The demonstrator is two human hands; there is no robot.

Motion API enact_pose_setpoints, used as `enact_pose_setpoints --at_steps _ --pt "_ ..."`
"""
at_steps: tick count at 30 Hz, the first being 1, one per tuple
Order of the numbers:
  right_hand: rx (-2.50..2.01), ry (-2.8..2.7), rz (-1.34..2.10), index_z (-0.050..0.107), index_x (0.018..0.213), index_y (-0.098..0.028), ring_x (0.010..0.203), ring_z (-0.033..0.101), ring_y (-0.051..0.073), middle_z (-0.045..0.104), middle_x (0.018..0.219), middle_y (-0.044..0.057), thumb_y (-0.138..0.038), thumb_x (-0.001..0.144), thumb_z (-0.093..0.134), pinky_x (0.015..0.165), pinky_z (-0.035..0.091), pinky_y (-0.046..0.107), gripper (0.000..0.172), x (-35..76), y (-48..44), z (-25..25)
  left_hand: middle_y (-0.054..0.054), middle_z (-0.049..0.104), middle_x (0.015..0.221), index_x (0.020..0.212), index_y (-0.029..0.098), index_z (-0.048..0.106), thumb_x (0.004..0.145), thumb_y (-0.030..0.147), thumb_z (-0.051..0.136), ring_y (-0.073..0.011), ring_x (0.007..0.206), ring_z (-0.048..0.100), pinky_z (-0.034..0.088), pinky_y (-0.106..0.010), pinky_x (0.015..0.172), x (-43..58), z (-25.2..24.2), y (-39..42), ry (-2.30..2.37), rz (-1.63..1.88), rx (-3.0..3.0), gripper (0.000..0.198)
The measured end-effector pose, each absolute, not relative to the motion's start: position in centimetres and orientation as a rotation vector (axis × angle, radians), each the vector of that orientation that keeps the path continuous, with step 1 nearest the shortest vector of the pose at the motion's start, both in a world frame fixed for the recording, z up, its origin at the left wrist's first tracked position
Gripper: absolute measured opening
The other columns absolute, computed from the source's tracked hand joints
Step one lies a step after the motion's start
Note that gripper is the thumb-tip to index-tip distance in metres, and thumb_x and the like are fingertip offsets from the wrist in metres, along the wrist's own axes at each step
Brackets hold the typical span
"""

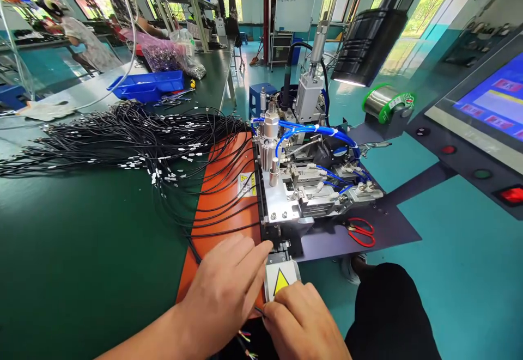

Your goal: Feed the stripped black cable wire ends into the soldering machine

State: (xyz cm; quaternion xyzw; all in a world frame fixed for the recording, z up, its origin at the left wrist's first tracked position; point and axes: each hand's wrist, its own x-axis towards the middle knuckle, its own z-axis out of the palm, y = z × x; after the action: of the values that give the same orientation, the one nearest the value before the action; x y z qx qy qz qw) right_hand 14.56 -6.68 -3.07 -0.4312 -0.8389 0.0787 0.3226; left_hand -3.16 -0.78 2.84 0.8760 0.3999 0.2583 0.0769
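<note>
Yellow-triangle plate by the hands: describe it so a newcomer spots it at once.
Find the metal machine right of the cable heap. Nearer the camera, the pale plate sits beside the left hand, its near edge hidden by the right hand. Its yellow triangle dwarfs that on the farther label.

the cables (134,136) lie left of the machine (318,177), before the tray (141,94).

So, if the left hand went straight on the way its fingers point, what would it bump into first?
Probably the small dark metal part at the near end of the machine, just beyond the left hand, though depth is hard to judge from this one view.
</note>
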Motion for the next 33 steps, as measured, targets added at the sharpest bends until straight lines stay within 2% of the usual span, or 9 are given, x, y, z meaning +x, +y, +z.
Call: enact_pose_setpoints --at_steps 3,7,14,17,19,21,29,33 --pt "-1.133 -2.104 0.370 0.064 0.094 -0.020 0.067 0.052 0.017 0.057 0.076 0.003 -0.012 0.097 0.051 0.060 0.039 0.030 0.015 14.7 -6.4 -2.3 -0.004 0.057 0.082 0.120 0.017 0.059 0.099 0.011 0.045 -0.0181 0.074 0.050 0.042 -0.030 0.066 -2.9 4.0 -0.9 1.003 0.805 2.482 0.026" --pt "-1.128 -2.003 0.607 0.059 0.106 -0.021 0.083 0.057 0.020 0.059 0.093 0.007 -0.013 0.100 0.044 0.069 0.047 0.032 0.018 15.8 -5.1 -0.3 -0.005 0.060 0.089 0.110 0.019 0.062 0.101 0.015 0.042 -0.0184 0.081 0.054 0.047 -0.029 0.072 -2.5 4.5 -0.5 0.998 0.622 2.341 0.023" --pt "-1.232 -1.914 0.729 0.057 0.095 -0.022 0.084 0.055 0.020 0.055 0.090 0.004 -0.019 0.101 0.043 0.071 0.047 0.033 0.016 18.8 -3.3 1.2 -0.007 0.062 0.090 0.106 0.017 0.063 0.100 0.016 0.047 -0.0197 0.081 0.054 0.048 -0.030 0.071 -1.3 2.3 -0.3 0.978 0.709 2.379 0.018" --pt "-1.295 -1.853 0.736 0.056 0.108 -0.024 0.089 0.055 0.020 0.055 0.100 0.005 -0.021 0.100 0.049 0.077 0.048 0.033 0.011 19.6 -3.4 0.4 -0.007 0.061 0.088 0.105 0.015 0.064 0.100 0.015 0.046 -0.0185 0.078 0.054 0.048 -0.029 0.069 -0.7 1.1 -0.2 1.017 0.781 2.377 0.019" --pt "-1.363 -1.791 0.709 0.052 0.123 -0.025 0.091 0.054 0.020 0.055 0.108 0.005 -0.025 0.098 0.056 0.078 0.049 0.032 0.025 19.8 -3.7 -0.2 -0.007 0.060 0.086 0.105 0.013 0.064 0.101 0.015 0.047 -0.0178 0.077 0.054 0.048 -0.029 0.069 -0.5 0.6 -0.1 1.045 0.823 2.356 0.018" --pt "-1.413 -1.748 0.681 0.050 0.128 -0.026 0.089 0.054 0.020 0.054 0.109 0.006 -0.027 0.096 0.060 0.077 0.049 0.032 0.034 19.8 -3.9 -0.7 -0.006 0.060 0.084 0.105 0.013 0.065 0.101 0.016 0.048 -0.0174 0.076 0.054 0.048 -0.029 0.069 -0.5 0.4 0.0 1.062 0.840 2.340 0.018" --pt "-1.432 -1.636 0.667 0.060 0.116 -0.027 0.084 0.055 0.019 0.058 0.099 0.003 -0.026 0.097 0.058 0.074 0.048 0.030 0.020 19.3 -4.6 -1.0 -0.005 0.059 0.081 0.102 0.014 0.064 0.102 0.016 0.046 -0.0168 0.074 0.053 0.045 -0.029 0.068 -0.6 0.1 -0.2 1.071 0.850 2.300 0.018" --pt "-1.550 -1.394 0.911 0.065 0.108 -0.026 0.082 0.058 0.018 0.061 0.098 0.003 -0.041 0.094 0.063 0.074 0.048 0.029 0.021 19.2 -4.1 -0.2 -0.005 0.058 0.082 0.101 0.015 0.063 0.102 0.016 0.045 -0.0167 0.074 0.053 0.044 -0.029 0.068 -0.6 0.0 -0.2 1.068 0.845 2.288 0.018"
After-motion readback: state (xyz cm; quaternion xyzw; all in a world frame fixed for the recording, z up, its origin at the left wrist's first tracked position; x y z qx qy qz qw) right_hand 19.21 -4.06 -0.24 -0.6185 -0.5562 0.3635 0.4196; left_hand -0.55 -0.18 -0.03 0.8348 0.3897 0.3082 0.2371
